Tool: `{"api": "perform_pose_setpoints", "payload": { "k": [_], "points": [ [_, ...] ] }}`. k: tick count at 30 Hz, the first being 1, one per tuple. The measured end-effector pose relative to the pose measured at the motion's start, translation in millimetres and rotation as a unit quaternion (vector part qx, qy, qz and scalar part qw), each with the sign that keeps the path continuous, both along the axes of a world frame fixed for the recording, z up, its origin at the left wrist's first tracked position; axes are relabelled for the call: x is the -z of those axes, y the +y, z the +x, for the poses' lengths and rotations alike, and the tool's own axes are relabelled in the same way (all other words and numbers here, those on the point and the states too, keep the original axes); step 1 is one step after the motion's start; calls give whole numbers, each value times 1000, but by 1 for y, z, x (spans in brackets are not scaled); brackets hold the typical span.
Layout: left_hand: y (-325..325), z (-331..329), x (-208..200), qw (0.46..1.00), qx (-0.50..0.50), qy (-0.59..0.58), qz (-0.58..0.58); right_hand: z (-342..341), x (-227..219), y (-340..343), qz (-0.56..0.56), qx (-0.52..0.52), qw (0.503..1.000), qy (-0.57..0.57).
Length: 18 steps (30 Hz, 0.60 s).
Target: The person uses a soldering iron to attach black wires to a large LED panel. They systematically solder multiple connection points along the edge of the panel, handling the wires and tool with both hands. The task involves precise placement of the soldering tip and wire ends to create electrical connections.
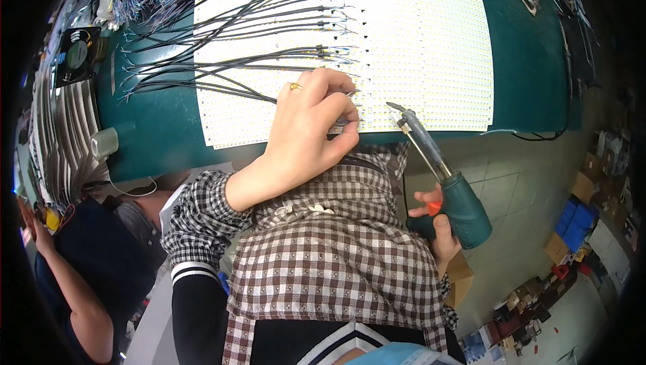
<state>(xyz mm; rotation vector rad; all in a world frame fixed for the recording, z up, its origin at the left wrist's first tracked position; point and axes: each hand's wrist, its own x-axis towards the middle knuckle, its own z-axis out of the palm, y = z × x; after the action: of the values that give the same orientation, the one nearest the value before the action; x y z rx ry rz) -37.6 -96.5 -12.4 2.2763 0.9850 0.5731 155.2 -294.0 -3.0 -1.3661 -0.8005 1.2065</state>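
left hand: (306,129) gold ring on one finger, fingers curled in low over the middle of the board, thumb and fingertip closed on a thin wire end (359,121), though the fingers hide most of it
right hand: (441,234) wrapped round the grip of a green soldering gun (465,209), proper hold on it, one finger up by the red trigger (435,208)
gun tip: (396,106) pointing up and left over the board, just right of the left hand, can't tell if it's touching anything
board: (451,42) big white sheet with rows of tiny yellowish parts, lying flat on the green table (151,139), near edge close to the person
cables: (269,18) a bunch of black ones fanned across the left half, thin coloured ends at the middle column, one running in under the left hand
left side: black fan (77,55), stack of white sheets (64,126) and a co-worker's bare arm (84,297) lower down
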Motion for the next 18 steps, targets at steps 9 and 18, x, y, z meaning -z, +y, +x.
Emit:
{"api": "perform_pose_setpoints", "payload": {
  "k": [9, 18],
  "points": [
    [5, -3, 7, 999, -4, -39, -11, -8, -7, -3, -43, 40, 996, 74],
    [6, -3, 7, 1000, -5, -28, -11, -11, -11, 0, -69, 41, 994, 73]
  ]
}}
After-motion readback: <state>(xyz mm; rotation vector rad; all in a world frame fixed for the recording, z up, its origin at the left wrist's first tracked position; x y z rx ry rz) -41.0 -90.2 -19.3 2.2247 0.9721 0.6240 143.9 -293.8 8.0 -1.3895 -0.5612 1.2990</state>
